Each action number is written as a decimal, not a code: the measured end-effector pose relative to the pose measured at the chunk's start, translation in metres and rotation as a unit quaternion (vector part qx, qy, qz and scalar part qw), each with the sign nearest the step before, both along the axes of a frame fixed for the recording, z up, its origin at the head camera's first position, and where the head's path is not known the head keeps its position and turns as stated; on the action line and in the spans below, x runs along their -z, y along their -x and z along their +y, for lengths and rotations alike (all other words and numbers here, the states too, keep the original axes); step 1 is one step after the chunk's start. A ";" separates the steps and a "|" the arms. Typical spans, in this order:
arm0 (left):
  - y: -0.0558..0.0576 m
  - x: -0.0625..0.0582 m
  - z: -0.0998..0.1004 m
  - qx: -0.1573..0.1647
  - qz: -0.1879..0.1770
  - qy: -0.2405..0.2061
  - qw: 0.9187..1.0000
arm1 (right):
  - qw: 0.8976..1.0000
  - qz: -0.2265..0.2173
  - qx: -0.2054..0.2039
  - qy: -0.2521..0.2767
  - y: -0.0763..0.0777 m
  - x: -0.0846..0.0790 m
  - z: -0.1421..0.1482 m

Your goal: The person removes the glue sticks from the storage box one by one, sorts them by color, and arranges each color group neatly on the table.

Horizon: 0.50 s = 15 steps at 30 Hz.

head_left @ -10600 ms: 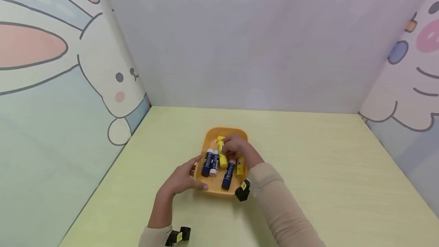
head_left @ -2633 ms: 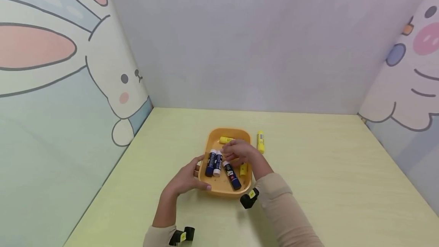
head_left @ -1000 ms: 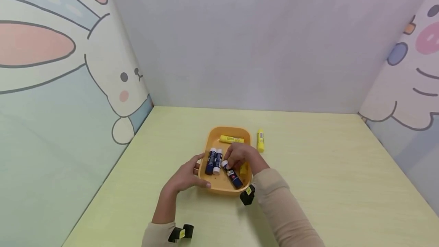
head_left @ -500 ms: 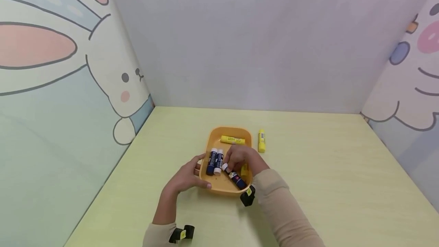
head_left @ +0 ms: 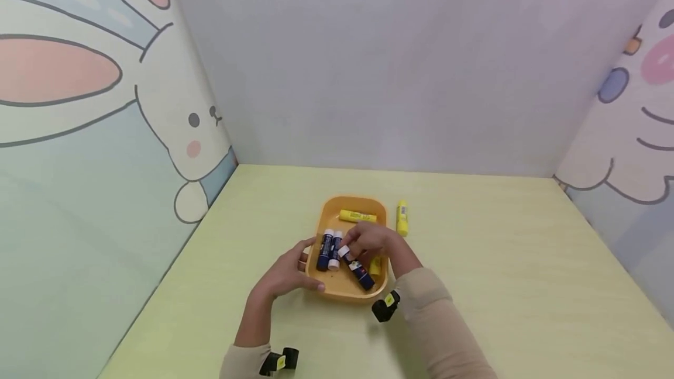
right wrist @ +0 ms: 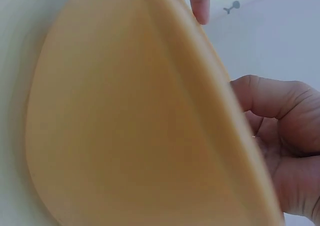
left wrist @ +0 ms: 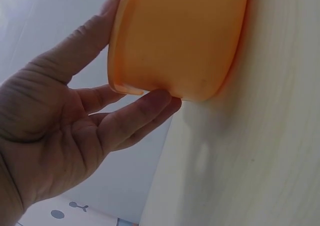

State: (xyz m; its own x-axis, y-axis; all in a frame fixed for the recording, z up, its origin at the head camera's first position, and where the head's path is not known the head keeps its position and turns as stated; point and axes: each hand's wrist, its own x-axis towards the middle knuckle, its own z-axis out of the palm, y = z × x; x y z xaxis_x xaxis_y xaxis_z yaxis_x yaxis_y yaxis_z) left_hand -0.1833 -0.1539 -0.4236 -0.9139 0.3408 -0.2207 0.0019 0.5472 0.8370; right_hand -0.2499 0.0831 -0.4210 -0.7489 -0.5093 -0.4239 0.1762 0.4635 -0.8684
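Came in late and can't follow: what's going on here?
A person's left hand holds the side of an orange tray, while the right hand seems to pinch the white end of a dark blue stick, likely glue, inside it. Two more blue sticks lie side by side in the tray. One yellow stick lies across its far end; another is partly hidden by the right hand. A third yellow stick lies on the table, right of the tray.

Soft, diffuse light with faint shadows.
The head view is evenly lit, a blurred shadow falling on the table beside the right sleeve, the side walls looking stretched toward the edges. The left wrist view glares whitish at its upper left corner; in the right wrist view, the tray appears hazy, poorly focused.
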 end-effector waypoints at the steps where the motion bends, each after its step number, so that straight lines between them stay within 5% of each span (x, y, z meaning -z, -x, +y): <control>1: -0.001 0.000 -0.001 -0.001 0.000 0.001 1.000 | 1.000 -0.001 0.007 0.013 -0.001 0.001 -0.001; 9: -0.001 0.001 -0.001 -0.004 -0.001 0.003 1.000 | 0.993 -0.005 0.091 0.072 -0.003 0.004 0.000; 15: 0.000 0.002 0.001 -0.008 -0.002 0.005 1.000 | 0.987 -0.008 0.111 0.115 -0.005 0.002 0.004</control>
State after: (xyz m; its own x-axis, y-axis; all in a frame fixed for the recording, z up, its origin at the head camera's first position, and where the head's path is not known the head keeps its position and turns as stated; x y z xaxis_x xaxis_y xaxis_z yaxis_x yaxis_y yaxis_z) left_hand -0.1832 -0.1529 -0.4253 -0.9179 0.3248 -0.2279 -0.0100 0.5552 0.8316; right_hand -0.2448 0.0872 -0.4226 -0.8471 -0.4176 -0.3287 0.2652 0.2040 -0.9424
